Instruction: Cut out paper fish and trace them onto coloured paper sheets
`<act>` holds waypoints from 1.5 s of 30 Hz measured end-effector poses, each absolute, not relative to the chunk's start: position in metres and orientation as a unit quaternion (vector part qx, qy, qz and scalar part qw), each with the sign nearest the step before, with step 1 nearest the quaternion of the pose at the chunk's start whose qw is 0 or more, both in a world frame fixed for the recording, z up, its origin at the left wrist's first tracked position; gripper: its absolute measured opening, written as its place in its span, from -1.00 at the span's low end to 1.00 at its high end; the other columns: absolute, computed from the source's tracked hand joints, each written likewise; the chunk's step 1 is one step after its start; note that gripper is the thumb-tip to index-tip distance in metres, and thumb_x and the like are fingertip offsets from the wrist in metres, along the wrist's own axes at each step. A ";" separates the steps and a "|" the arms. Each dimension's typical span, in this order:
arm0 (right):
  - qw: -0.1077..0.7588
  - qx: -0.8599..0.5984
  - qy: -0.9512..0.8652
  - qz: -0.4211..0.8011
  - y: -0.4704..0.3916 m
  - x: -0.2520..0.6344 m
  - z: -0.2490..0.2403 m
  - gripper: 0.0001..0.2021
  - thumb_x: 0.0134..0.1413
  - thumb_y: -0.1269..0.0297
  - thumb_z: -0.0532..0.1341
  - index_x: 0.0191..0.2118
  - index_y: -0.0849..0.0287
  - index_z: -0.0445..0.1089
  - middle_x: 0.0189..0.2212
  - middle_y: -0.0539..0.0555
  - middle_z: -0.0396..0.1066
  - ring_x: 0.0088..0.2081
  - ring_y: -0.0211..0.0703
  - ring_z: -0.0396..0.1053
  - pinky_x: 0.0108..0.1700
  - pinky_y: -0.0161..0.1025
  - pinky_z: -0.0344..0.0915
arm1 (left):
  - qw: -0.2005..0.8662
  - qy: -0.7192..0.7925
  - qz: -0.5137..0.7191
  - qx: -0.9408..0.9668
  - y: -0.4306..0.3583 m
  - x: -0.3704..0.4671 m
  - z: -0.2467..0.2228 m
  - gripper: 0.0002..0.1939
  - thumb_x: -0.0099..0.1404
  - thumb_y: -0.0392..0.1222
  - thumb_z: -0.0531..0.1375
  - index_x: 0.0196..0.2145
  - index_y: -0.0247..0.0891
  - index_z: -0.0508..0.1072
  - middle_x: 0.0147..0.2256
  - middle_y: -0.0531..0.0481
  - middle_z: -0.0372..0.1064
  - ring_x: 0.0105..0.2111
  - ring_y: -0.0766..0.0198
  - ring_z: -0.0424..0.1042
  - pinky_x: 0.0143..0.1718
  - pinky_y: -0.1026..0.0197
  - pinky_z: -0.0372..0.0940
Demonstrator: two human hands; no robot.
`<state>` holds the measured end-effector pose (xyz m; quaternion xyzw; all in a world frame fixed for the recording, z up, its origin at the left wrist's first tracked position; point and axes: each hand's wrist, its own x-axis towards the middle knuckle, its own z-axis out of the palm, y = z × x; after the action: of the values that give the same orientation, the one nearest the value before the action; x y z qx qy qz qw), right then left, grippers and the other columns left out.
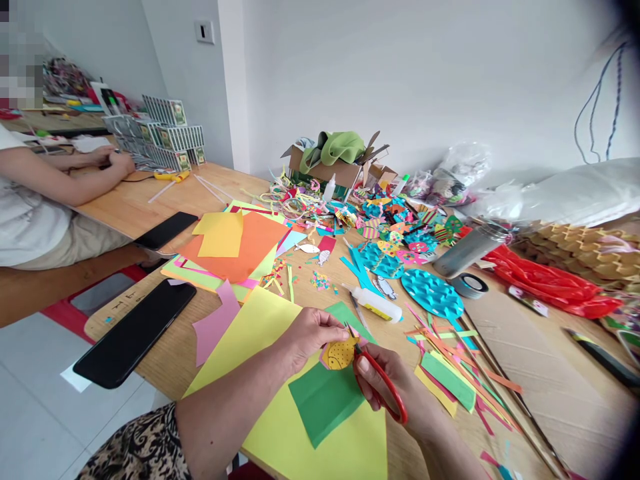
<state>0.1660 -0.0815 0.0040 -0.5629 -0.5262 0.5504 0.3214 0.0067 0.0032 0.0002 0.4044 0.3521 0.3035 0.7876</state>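
My right hand [383, 373] is closed around red-handled scissors [393, 393], whose blades reach up beside a paper fish [340, 353]. The fish is orange-yellow with dark dots, an inked face and a pink paper edge. My left hand [317, 333] pinches the fish near its tail from the other side. Beneath both hands lie a green paper square [325, 403] and a large yellow sheet [270, 427]. A white glue bottle [377, 304] rests on its side just beyond my hands.
Stacked coloured paper [260, 243], a black phone [137, 333] and a second phone [167, 230] are at left. Paper strips [460, 367], a tape roll [470, 285] and a steel bottle [470, 250] are at right. Another person's hands [113, 159] work at the far left.
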 end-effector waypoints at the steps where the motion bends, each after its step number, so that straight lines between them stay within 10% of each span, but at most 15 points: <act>1: 0.320 -0.563 -0.528 0.550 -0.081 0.166 0.005 -0.51 0.01 -0.23 0.18 -0.49 0.15 0.18 -0.73 -0.10 0.23 -0.72 -0.37 0.13 -0.64 -0.38 -0.02 | 0.791 0.347 0.302 0.402 0.003 0.007 0.000 -0.71 -0.21 -0.13 0.39 -0.55 -0.35 0.44 -0.53 -0.04 0.43 -0.46 0.23 0.41 -0.35 0.20 0.24; 45: 0.362 -0.582 -0.501 0.528 -0.080 0.164 -0.001 -0.51 -0.02 -0.25 0.18 -0.48 0.13 0.16 -0.79 -0.15 0.17 -0.77 -0.41 0.03 -0.68 -0.39 -0.12 | 0.831 0.320 0.196 0.410 0.002 0.003 0.005 -0.62 -0.19 -0.04 0.40 -0.48 -0.32 0.40 -0.58 0.03 0.38 -0.63 0.35 0.33 -0.60 0.30 0.14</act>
<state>0.1644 -0.0799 -0.0007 -0.5821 -0.5011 0.5282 0.3620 0.0034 0.0020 0.0054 0.4103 0.3203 0.1955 0.8312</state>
